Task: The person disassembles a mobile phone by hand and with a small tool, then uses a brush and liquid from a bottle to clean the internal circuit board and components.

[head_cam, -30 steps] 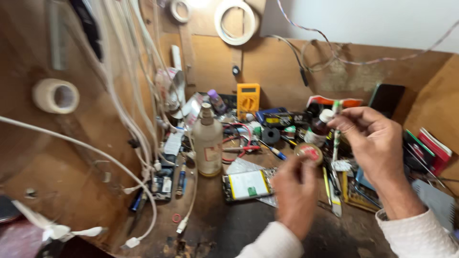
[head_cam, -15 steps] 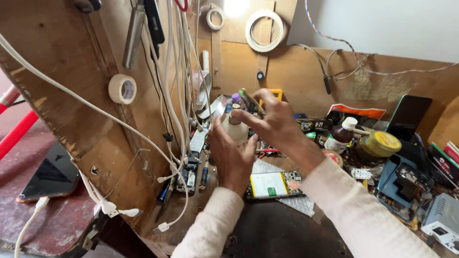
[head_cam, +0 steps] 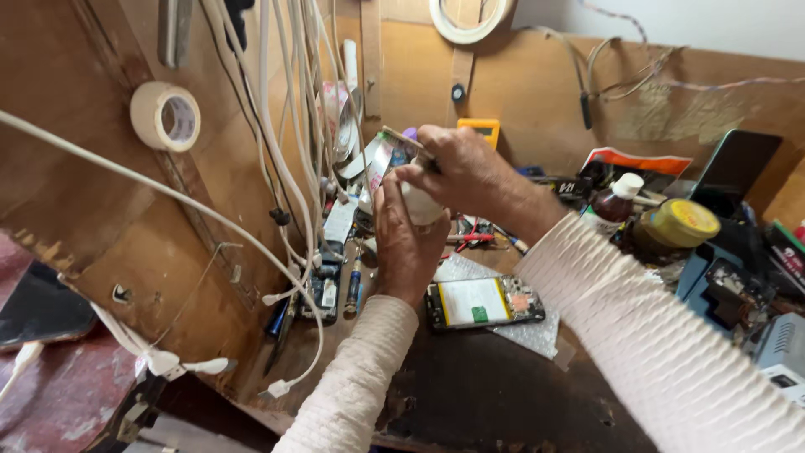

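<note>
My left hand point(head_cam: 406, 245) is wrapped around a white plastic bottle point(head_cam: 421, 208) and holds it upright above the back of the workbench. Over the bottle's top, my right hand point(head_cam: 459, 172) pinches a thin tan stick point(head_cam: 401, 137) that points up and to the left. The bottle's cap is hidden under my fingers. Just below my hands, an opened phone point(head_cam: 484, 302) with its back off lies flat on a bubble-wrap sheet point(head_cam: 537, 331).
White cables point(head_cam: 285, 126) hang down the wooden wall at left, beside a masking tape roll point(head_cam: 165, 116). A yellow multimeter point(head_cam: 480, 127), a brown bottle with a white cap point(head_cam: 612, 205), a yellow-lidded jar point(head_cam: 683, 222) and several tools crowd the back right. A dark phone point(head_cam: 38, 306) lies far left.
My view has swung left. Both hands moved from the right of the bench to the white bottle; my left hand has taken hold of it and my right hand sits at its top.
</note>
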